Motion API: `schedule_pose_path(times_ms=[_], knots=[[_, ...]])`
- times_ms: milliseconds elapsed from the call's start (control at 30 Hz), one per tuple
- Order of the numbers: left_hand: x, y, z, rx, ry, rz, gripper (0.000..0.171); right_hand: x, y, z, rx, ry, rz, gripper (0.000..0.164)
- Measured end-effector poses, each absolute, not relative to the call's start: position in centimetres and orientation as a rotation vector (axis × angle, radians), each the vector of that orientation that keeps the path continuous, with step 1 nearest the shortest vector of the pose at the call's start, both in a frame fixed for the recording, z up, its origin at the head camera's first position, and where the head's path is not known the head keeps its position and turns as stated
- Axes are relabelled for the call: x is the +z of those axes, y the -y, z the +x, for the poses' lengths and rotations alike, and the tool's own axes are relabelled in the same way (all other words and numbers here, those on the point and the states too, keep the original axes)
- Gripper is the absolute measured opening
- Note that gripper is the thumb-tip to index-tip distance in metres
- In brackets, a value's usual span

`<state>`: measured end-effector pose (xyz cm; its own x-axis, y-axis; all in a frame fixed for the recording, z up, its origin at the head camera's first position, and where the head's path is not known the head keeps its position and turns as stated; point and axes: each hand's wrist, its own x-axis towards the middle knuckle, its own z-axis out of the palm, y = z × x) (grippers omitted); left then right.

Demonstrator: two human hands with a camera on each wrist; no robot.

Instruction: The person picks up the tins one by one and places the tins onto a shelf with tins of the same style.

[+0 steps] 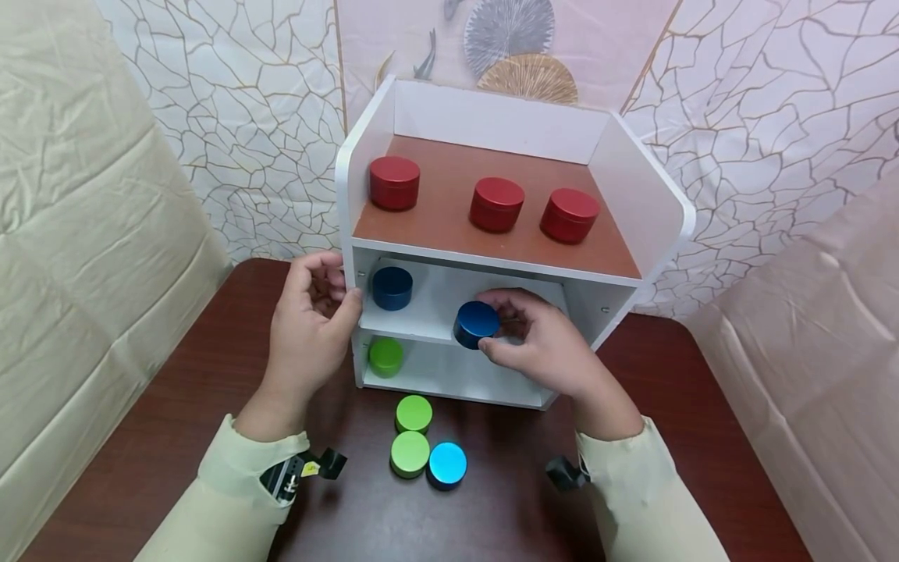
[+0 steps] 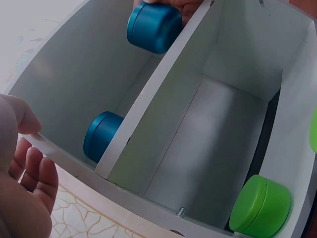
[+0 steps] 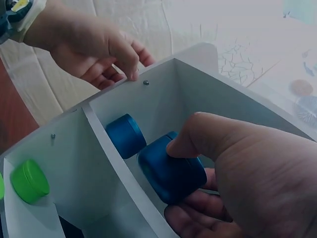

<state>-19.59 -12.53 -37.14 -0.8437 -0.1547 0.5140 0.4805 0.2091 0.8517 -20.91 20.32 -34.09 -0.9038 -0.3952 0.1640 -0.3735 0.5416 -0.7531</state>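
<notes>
My right hand (image 1: 537,336) holds a dark blue round tin (image 1: 477,324) between thumb and fingers, at the front of the middle level of a white shelf unit (image 1: 449,400). Another blue tin (image 1: 392,288) stands at the left end of that level, apart from the held one in the head view. At the unit's left side, my left hand (image 1: 309,328) grips the side panel's edge, thumb at the front and fingers curled along the outside. Below, a green tin (image 1: 386,357) sits at the left of the bottom level.
Three red tins, including a left one (image 1: 394,183), stand on the brown top level. Before the unit, two light green tins, the nearer one (image 1: 410,454) among them, and a bright blue tin (image 1: 446,465) rest on the dark wooden table (image 1: 513,499).
</notes>
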Motion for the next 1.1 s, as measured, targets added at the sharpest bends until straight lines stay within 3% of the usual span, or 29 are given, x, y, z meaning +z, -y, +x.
schedule_pose_path(times_ms=[1100], knots=[[-37.4, 12.6, -19.8, -1.666, 2.009, -0.288, 0.043, -34.0, -19.4, -24.5, -1.266, -2.776, -0.492, 0.064]])
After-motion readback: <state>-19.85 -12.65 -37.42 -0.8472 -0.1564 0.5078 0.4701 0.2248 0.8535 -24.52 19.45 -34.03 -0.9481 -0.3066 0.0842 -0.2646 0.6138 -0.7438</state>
